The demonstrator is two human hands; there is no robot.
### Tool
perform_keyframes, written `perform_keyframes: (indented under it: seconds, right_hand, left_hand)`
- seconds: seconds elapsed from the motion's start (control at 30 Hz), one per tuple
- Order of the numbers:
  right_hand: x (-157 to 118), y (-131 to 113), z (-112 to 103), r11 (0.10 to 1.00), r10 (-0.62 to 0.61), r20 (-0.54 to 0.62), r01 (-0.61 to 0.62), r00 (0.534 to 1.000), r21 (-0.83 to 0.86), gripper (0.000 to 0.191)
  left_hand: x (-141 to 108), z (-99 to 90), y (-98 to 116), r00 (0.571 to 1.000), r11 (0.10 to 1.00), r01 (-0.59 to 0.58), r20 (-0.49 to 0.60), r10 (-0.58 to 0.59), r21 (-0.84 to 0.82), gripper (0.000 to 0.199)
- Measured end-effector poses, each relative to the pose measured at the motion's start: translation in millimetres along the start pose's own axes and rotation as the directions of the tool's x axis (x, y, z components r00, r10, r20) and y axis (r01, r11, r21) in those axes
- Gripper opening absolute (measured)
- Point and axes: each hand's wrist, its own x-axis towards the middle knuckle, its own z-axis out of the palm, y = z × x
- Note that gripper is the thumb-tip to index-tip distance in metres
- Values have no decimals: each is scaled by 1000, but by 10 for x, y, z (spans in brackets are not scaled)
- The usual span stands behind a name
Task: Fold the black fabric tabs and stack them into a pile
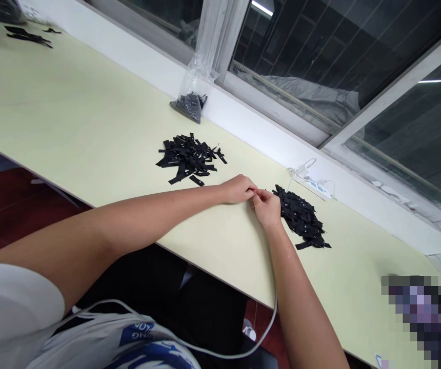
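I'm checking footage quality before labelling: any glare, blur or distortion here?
Head view: a light streak glares on the dark window; head view: the scene is steeply tilted, with a pixelated patch at lower right; head view: the black strips merge into dark heaps, and anything between the left hand and right hand is too small to tell.

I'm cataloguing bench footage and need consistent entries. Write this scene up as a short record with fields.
surface: pale table
hands: left hand and right hand meet, touching; anything held is too small to tell
left pile: black strips, between bag and left arm
right pile: black strips, beside the right hand
bag: clear, dark contents, near the wall
power strip: white, beyond the right pile
unclear: pixelated patch, lower right
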Motion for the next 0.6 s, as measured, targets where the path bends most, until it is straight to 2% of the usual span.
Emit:
perform_keyframes:
  seconds: [0.13, 0.23, 0.43, 0.6]
  right_hand:
    - [17, 15, -13, 1000, 14, 11, -14, 1000, 11, 38]
    - [1, -20, -33, 999, 12, -2, -12, 1000, -42, 37]
    - [-55, -148, -65, 984, -29, -13, 26, 1000, -178, 33]
    - [-55, -157, -84, 992, -3, 53, 10, 999, -128, 42]
  left_hand:
    - [-10, -82, -4, 996, 999, -31, 79, 31, 5, 32]
    - [-15, -162, -9, 994, 999, -43, 106, 41, 19, 30]
    - [-9, -224, -36, 995, 998, -39, 89, 34, 56, 22]
    - [-2, -264, -47, 996, 997, -59, 75, 55, 54, 21]
